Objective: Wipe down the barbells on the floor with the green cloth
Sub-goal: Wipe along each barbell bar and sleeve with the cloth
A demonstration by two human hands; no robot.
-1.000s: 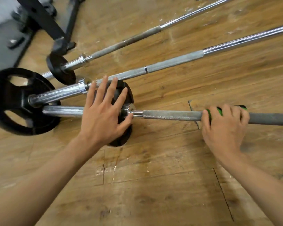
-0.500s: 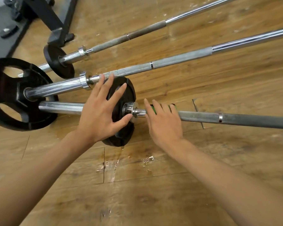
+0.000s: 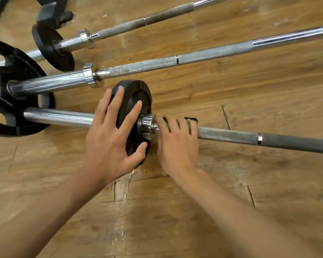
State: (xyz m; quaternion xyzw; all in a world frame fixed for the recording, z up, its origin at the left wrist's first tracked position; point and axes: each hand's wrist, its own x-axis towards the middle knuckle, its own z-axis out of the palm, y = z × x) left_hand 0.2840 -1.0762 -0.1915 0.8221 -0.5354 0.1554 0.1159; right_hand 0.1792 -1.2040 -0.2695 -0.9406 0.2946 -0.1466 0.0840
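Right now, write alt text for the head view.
A right hand wraps a green cloth around the nearest barbell beside its collar, while the left hand braces a small black weight plate. Two more barbells lie beyond on the wooden floor.

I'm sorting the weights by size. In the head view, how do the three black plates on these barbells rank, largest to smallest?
1. The spoked plate at far left, clearly largest, though partly cut off by the frame.
2 and 3. The plate under the left hand and the plate on the far barbell look alike; differing distance from the camera leaves them unranked.
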